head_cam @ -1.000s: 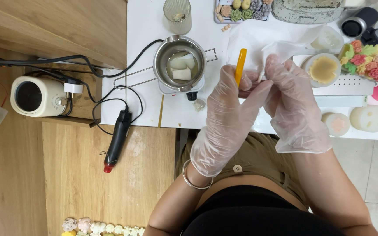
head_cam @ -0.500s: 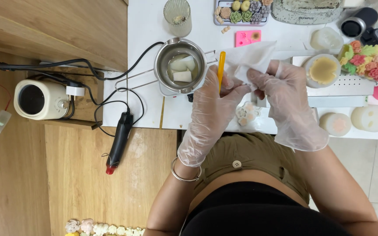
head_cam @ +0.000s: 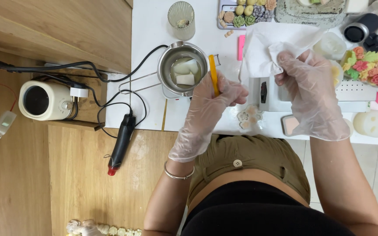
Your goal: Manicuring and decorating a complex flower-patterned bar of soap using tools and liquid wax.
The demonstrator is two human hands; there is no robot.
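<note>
Raised since earlier, the white tissue (head_cam: 267, 48) is gripped in the closed right hand (head_cam: 311, 96); the yellow stick (head_cam: 214, 81) is pinched upright by the left hand (head_cam: 208, 109), clear of the melting pot (head_cam: 183, 70).

Gloved left hand (head_cam: 211, 102) closed, right hand (head_cam: 309, 94) seemingly pinching

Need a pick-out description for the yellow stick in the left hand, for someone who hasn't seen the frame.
Start at the white worktable and find the small round metal melting pot with pale wax chunks in it. Just right of the pot, the gloved left hand pinches a thin yellow-orange flat stick, standing nearly upright. It is the only slim, bright yellow-orange straight thing there; the right hand holds crumpled white tissue instead.
</note>
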